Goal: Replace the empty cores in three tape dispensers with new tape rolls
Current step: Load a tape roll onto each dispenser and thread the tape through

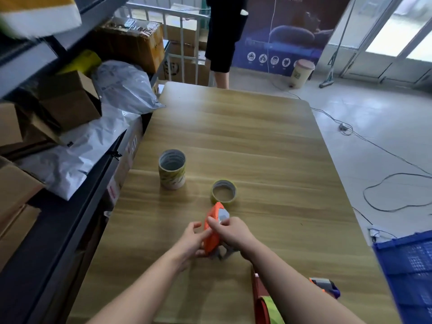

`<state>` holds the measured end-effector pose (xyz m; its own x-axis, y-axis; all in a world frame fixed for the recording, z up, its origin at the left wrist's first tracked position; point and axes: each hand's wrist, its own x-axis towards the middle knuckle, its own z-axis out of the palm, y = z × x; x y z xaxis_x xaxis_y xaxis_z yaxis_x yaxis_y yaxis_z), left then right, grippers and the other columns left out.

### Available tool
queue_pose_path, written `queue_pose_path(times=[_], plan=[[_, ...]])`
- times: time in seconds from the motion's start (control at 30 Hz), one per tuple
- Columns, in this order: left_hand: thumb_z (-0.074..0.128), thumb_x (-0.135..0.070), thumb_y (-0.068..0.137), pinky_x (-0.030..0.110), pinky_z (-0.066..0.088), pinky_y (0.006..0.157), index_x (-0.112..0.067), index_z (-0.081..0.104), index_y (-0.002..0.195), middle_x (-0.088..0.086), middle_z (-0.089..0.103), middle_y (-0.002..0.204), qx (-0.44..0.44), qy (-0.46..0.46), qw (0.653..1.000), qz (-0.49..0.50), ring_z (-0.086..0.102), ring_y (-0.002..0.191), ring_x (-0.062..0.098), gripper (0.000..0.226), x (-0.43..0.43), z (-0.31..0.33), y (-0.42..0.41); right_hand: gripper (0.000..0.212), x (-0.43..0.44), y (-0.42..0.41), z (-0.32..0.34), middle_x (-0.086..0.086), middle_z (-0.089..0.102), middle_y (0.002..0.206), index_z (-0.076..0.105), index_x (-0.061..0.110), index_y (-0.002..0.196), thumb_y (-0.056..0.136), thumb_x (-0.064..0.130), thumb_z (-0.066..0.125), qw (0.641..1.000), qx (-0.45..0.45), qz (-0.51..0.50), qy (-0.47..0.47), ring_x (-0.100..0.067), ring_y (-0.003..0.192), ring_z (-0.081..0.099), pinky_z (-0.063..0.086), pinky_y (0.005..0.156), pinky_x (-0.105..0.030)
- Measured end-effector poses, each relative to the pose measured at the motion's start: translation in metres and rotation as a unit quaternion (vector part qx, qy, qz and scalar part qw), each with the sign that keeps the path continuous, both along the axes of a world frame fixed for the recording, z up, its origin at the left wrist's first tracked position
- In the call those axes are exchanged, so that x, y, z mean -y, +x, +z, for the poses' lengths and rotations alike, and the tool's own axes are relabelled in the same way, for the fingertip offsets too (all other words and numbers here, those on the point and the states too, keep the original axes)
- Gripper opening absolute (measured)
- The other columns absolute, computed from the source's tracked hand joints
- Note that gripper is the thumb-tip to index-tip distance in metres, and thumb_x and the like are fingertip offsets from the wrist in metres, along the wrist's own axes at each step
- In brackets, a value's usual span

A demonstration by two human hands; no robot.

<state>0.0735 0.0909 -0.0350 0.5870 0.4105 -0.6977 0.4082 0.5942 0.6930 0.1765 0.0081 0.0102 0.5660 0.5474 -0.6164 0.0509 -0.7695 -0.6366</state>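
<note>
Along the left edge of the wooden table runs a dark shelving rack stacked with cardboard boxes and grey plastic mailer bags. Beyond the far edge a person in black clothes stands before a blue banner, with a lidded bin and a mop nearby. Thin cables trail over the floor to the right, and a blue crate sits off the near right corner.
</note>
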Motion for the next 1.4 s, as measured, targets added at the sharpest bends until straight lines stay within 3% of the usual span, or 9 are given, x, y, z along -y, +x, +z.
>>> queue_pose_path(times=[0.13, 0.23, 0.33, 0.43, 0.57, 0.83, 1.13, 1.27, 1.4], plan=[[0.063, -0.007, 0.087, 0.022, 0.044, 0.037, -0.002, 0.053, 0.100, 0.013, 0.060, 0.075, 0.049, -0.001, 0.999, 0.002, 0.058, 0.046, 0.014, 0.017, -0.004, 0.017, 0.015, 0.041, 0.001, 0.010, 0.014, -0.025, 0.071, 0.076, 0.063, 0.007, 0.079, 0.085, 0.048, 0.066, 0.992, -0.076, -0.058, 0.087, -0.037, 0.058, 0.067, 0.057, 0.054, -0.042], [0.057, -0.008, 0.092, 0.020, 0.046, 0.041, -0.008, 0.055, 0.092, 0.011, 0.059, 0.075, 0.073, 0.046, 0.996, -0.012, 0.058, 0.052, 0.013, 0.003, -0.005, 0.029, 0.033, 0.040, 0.006, 0.022, 0.020, -0.017, 0.069, 0.083, 0.062, 0.001, 0.095, 0.079, 0.034, 0.077, 0.981, -0.072, -0.118, 0.138, -0.024, 0.054, 0.067, 0.057, 0.045, -0.035], [0.047, -0.011, 0.097, 0.022, 0.046, 0.053, -0.015, 0.057, 0.106, 0.007, 0.062, 0.086, 0.066, 0.136, 0.987, -0.050, 0.058, 0.069, 0.014, 0.014, -0.009, 0.033, 0.053, 0.030, 0.011, 0.038, 0.012, -0.011, 0.067, 0.079, 0.063, 0.008, 0.086, 0.076, 0.030, 0.080, 0.970, -0.016, -0.182, 0.161, -0.025, 0.058, 0.065, 0.059, 0.050, -0.041], [0.051, -0.015, 0.094, 0.032, 0.051, 0.079, -0.018, 0.055, 0.119, 0.006, 0.064, 0.105, -0.040, 0.284, 0.954, -0.082, 0.060, 0.092, 0.020, 0.026, -0.025, 0.018, 0.071, 0.041, 0.016, 0.056, 0.005, -0.009, 0.068, 0.080, 0.062, 0.016, 0.082, 0.065, 0.050, 0.078, 0.957, 0.022, -0.237, 0.168, -0.033, 0.073, 0.069, 0.058, 0.061, -0.055], [0.050, -0.023, 0.093, 0.037, 0.040, 0.102, -0.019, 0.041, 0.137, 0.010, 0.049, 0.137, -0.183, 0.382, 0.889, -0.175, 0.048, 0.123, 0.029, 0.045, -0.044, -0.003, 0.094, 0.029, 0.017, 0.071, 0.003, -0.013, 0.067, 0.092, 0.059, 0.019, 0.089, 0.079, 0.042, 0.074, 0.954, 0.019, -0.240, 0.179, -0.034, 0.079, 0.069, 0.058, 0.063, -0.055], [0.061, -0.042, 0.082, 0.043, 0.046, 0.094, -0.012, 0.055, 0.113, 0.015, 0.055, 0.123, -0.301, 0.420, 0.834, -0.196, 0.052, 0.116, 0.035, 0.044, -0.061, -0.035, 0.131, 0.019, 0.007, 0.087, -0.009, -0.003, 0.066, 0.094, 0.055, 0.026, 0.089, 0.086, 0.041, 0.066, 0.968, 0.026, -0.190, 0.164, -0.026, 0.086, 0.067, 0.057, 0.075, -0.052], [0.064, -0.018, 0.073, 0.041, 0.058, 0.068, -0.015, 0.044, 0.077, 0.009, 0.058, 0.080, -0.223, 0.293, 0.923, -0.108, 0.066, 0.066, 0.030, 0.020, -0.052, -0.030, 0.133, 0.030, -0.001, 0.098, -0.017, -0.006, 0.068, 0.098, 0.060, 0.011, 0.103, 0.090, 0.038, 0.063, 0.974, 0.029, -0.157, 0.164, -0.021, 0.087, 0.064, 0.055, 0.081, -0.039], [0.069, -0.008, 0.073, 0.035, 0.049, 0.066, -0.013, 0.048, 0.090, 0.009, 0.055, 0.087, -0.118, 0.177, 0.976, -0.037, 0.055, 0.071, 0.021, 0.028, -0.042, -0.007, 0.127, 0.024, -0.003, 0.099, -0.013, -0.006, 0.066, 0.092, 0.059, 0.010, 0.101, 0.092, 0.032, 0.063, 0.962, 0.000, -0.180, 0.205, -0.016, 0.074, 0.062, 0.056, 0.065, -0.028], [0.072, 0.000, 0.077, 0.047, 0.054, 0.078, -0.004, 0.052, 0.110, 0.015, 0.061, 0.094, -0.025, 0.080, 0.996, -0.013, 0.064, 0.080, 0.030, 0.039, -0.037, 0.024, 0.116, 0.021, -0.005, 0.102, -0.008, -0.005, 0.068, 0.097, 0.059, 0.014, 0.104, 0.094, 0.032, 0.059, 0.950, -0.034, -0.190, 0.244, -0.015, 0.081, 0.065, 0.056, 0.077, -0.036]])
